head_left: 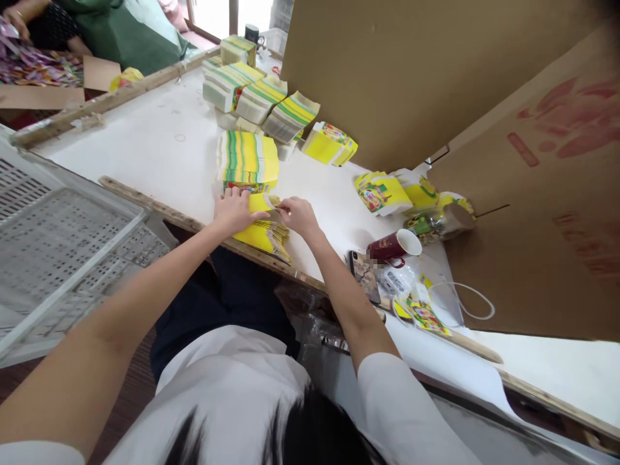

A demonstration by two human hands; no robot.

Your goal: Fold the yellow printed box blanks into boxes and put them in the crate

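A yellow printed paper packet (pixel 259 203) lies at the table's near edge between my two hands. My left hand (pixel 236 210) presses on its left end, thumb stretched along it and fingers bent over the far side. With thumb and fingertips pinched together, my right hand (pixel 296 214) grips the packet's right end, where a pale flap shows. Just below is a fanned row of yellow packets (pixel 264 239), overlapping like shingles. Beyond my left hand stands a thick stack of yellow, green and white packets (pixel 249 158); my fingertips are close to its near side.
More bundled packets (pixel 261 97) line the back, beside a large cardboard box (pixel 378 77). To the right are a maroon mug (pixel 394 245), a phone (pixel 365 276) and a clear jar (pixel 450 221). White plastic crates (pixel 62 226) stand left. Another person's hand (pixel 17 24) is over a carton.
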